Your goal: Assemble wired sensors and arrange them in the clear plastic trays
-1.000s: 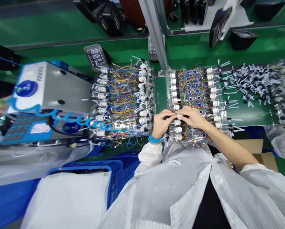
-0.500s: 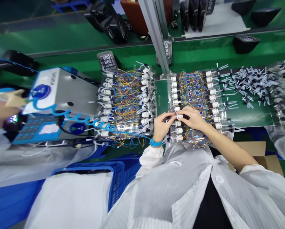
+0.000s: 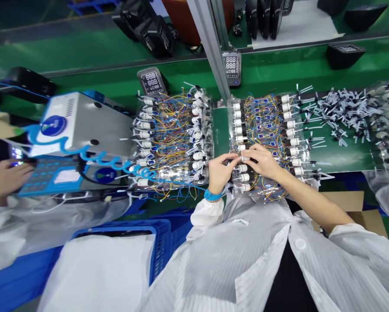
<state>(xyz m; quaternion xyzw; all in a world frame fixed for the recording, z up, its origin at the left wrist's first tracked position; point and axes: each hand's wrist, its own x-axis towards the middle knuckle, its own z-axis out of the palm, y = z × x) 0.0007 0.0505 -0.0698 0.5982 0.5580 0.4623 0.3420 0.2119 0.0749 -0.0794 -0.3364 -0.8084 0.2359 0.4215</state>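
Note:
My left hand (image 3: 219,174), with a blue wrist strap (image 3: 212,195), pinches one end of a small white cylindrical part (image 3: 243,159) in the nearer tray. From the other side my right hand (image 3: 262,161) is closed on the same part, its fingertips meeting those of the left. Just what the fingertips press is too small to make out. Around them the clear plastic tray (image 3: 232,102) carries rows of similar white and black cylinders, small blue boards and yellow, blue and red wires.
Left stands a second tray of wired cylinders (image 3: 199,156), then a grey box instrument (image 3: 109,130) with a coiled blue cord (image 3: 108,164). Black-and-white strip pieces (image 3: 344,108) lie heaped right. A metal post (image 3: 210,47) rises ahead. Another person's hand (image 3: 8,177) is far left.
My hands stay at nearly the same spot, still together on the part. At far left, the other person's hand has come into view lower down, by the blue panel.

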